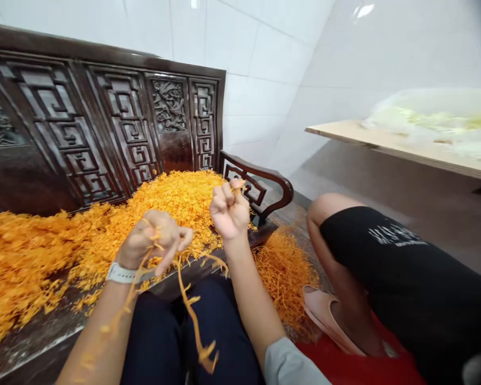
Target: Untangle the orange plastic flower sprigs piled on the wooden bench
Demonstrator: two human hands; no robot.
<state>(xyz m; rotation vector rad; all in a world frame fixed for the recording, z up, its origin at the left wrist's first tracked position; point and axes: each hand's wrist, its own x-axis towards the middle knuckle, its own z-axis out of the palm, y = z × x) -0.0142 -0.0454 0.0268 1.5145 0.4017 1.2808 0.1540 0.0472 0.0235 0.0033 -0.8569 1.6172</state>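
Observation:
My left hand (156, 238), with a pale watch band at the wrist, is closed around thin orange stems. One orange stem (194, 318) with short side nubs hangs down over my lap, and another trails blurred along my left forearm. Beside it, slightly higher, my right hand (229, 208) is curled shut, palm side towards me. A small orange piece shows at its fingertips; its exact shape is hard to make out. Behind both hands a heap of small orange flower-like pieces (172, 198) covers the bench seat.
The dark carved wooden bench (176, 149) has a curved armrest (278, 187) at its right end. On the floor lies a pile of bare orange stems (284, 267). Another person's leg in black shorts (369, 240) is at the right, below a wooden board (344, 131) bearing a plastic bag (436, 115).

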